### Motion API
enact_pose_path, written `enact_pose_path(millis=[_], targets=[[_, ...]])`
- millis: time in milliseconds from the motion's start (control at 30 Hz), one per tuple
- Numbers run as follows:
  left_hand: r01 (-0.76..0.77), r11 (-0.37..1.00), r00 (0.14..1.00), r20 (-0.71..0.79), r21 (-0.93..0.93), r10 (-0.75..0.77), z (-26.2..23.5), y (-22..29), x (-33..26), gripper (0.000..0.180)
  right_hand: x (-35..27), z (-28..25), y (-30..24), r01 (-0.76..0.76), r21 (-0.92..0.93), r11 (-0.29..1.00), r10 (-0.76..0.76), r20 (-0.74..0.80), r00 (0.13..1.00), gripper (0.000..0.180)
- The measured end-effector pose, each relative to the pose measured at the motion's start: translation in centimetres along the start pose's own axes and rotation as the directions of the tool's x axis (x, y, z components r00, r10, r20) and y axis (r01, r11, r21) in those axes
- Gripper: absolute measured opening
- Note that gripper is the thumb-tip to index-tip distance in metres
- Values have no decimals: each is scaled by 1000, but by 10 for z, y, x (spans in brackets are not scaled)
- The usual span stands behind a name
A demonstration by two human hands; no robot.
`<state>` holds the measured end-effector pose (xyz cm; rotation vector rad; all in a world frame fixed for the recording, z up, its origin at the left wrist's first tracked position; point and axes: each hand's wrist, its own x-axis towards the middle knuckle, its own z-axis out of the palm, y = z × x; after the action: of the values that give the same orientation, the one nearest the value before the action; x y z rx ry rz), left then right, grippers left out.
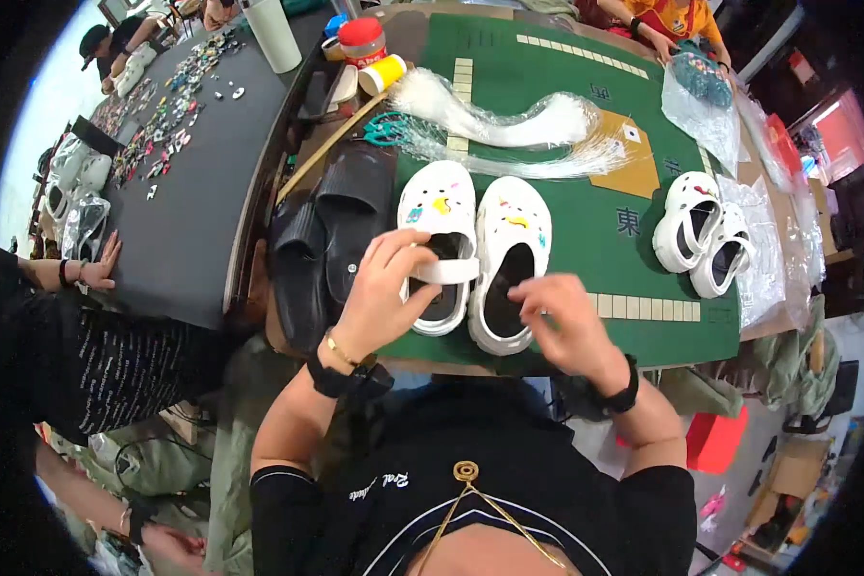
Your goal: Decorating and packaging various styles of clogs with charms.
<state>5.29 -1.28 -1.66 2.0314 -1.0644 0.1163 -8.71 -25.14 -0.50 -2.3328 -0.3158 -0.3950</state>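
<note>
Two white clogs [439, 202] stand side by side on the green mat, toes away from me, with small colourful charms on their tops. My left hand [379, 293] is closed on the heel strap [448, 272] of the left clog, which is swung up across its opening. Over the heel opening of the right clog [515, 216] hovers my right hand [562, 317], fingers bent and apart, with nothing seen in them. No strap shows plainly on that clog. Black slides [350, 221] lie left of the clogs.
Another pair of white clogs [686, 223] sits on the mat [595, 230] at right. Farther back are clear plastic bags [490, 120], teal scissors [384, 129] and a red-lidded jar [362, 40]. Loose charms [168, 96] cover the dark table at left; co-workers are around.
</note>
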Motion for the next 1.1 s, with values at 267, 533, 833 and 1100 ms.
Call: enact_pose_path(millis=[267,533,833,1100], targets=[[55,995,997,51,-79,-51,10,1,-10,32,-14,22,11,198,-102,975,-193,61,979,22],[132,976,991,23,-175,-130,6,7,-12,35,14,13,12,-50,-51,997,34,-269,963,18],[323,789,946,195,-523,-258,-23,21,-27,45,-27,-5,-23,-25,-242,970,-39,-256,966,18],[657,386,753,541,-647,-374,-25,49,-27,23,-46,8,-26,29,-265,964,-45,-55,997,19]])
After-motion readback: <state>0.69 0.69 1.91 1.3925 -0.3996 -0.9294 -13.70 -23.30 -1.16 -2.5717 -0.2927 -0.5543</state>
